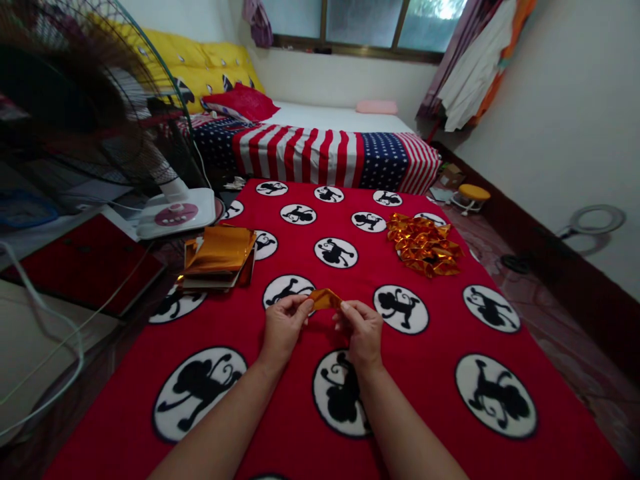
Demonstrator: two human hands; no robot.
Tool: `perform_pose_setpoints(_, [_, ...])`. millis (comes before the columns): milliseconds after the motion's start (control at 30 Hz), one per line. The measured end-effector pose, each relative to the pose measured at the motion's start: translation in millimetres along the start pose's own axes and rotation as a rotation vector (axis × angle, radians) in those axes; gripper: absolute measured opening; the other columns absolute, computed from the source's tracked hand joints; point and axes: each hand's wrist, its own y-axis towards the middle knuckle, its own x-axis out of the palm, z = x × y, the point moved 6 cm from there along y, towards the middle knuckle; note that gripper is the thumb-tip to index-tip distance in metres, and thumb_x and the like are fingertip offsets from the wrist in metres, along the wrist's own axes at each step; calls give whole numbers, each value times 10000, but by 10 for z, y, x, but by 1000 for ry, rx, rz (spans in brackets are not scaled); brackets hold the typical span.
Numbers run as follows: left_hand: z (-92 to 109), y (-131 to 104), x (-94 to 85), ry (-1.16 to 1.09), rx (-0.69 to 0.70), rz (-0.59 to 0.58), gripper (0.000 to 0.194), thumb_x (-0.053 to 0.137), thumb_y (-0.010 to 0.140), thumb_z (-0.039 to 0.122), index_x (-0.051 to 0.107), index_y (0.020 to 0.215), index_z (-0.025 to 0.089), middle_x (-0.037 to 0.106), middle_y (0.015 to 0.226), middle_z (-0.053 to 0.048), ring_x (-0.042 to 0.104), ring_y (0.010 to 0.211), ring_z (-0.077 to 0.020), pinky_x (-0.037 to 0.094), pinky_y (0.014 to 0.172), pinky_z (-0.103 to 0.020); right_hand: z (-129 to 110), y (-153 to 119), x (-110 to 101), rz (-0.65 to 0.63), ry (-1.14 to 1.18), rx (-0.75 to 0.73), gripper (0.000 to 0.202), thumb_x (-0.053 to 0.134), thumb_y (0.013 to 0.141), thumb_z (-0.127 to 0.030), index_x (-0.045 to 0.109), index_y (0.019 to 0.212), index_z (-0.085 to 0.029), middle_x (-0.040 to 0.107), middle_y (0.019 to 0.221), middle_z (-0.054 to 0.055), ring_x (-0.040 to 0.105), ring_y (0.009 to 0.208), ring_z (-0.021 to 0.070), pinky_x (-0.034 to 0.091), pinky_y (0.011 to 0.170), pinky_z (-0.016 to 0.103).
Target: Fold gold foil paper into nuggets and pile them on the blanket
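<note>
A small folded piece of shiny gold foil paper [325, 299] is stretched between my two hands, above a red cloth [240, 373] printed with black monkeys in white circles. My left hand [287, 320] pinches its left end between thumb and fingers. At the other end, my right hand [361, 328] pinches the right corner. To the left lies a stack of flat gold foil paper sheets [220, 250]. Toward the far right sits a heap of folded gold foil pieces [425, 245], their single shapes hard to tell apart.
A fan [173, 207] stands at the left beside a dark red board [85, 260], with white cables [75, 333] running nearby. Beyond the red cloth is a bed with a striped, starred cover [310, 153]. A yellow-topped stool [473, 193] stands by the right wall.
</note>
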Motion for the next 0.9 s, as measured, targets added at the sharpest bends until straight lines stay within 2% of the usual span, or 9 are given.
perform_pose_setpoints(367, [-11, 32, -21, -36, 43, -4, 256, 737, 706, 375, 678, 753, 130, 559, 500, 45, 441, 429, -65, 337, 425, -175, -8, -40, 62, -103, -28, 19, 280, 643, 788, -427, 635, 701, -160, 634, 576, 7, 522, 440, 97, 392, 434, 195])
perform_pose_setpoints(467, [21, 28, -10, -7, 73, -51, 230, 728, 716, 360, 672, 722, 137, 589, 538, 31, 463, 458, -71, 355, 445, -178, -59, -45, 131, -159, -105, -34, 279, 651, 792, -439, 625, 734, -167, 591, 587, -16, 499, 468, 91, 391, 457, 199])
perform_pose_setpoints(567, [66, 15, 20, 49, 97, -105, 218, 713, 729, 354, 669, 708, 141, 632, 597, 9, 512, 505, -90, 392, 477, -187, -101, -39, 145, -130, -168, -82, 266, 684, 770, -434, 629, 765, -174, 521, 545, -49, 432, 448, 82, 337, 432, 198])
perform_pose_setpoints(667, [88, -2, 58, 71, 111, -144, 214, 697, 743, 356, 664, 731, 144, 662, 655, -8, 551, 548, -105, 421, 510, -193, -108, -40, 124, -107, -177, -96, 278, 658, 793, -433, 626, 700, -173, 469, 494, -59, 376, 427, 77, 280, 414, 203])
perform_pose_setpoints(800, [64, -19, 115, 57, 114, -205, 236, 665, 778, 371, 679, 857, 149, 692, 751, -30, 589, 603, -120, 446, 538, -200, -86, -64, 110, -134, -169, -81, 278, 652, 799, -415, 622, 661, -175, 486, 492, -51, 386, 422, 78, 283, 419, 206])
perform_pose_setpoints(900, [62, -17, 130, 113, 154, -221, 235, 642, 810, 372, 710, 816, 147, 682, 736, -33, 594, 631, -129, 452, 556, -207, -74, -88, 132, -175, -183, -85, 271, 646, 805, -402, 628, 660, -173, 501, 501, -44, 399, 427, 80, 287, 424, 206])
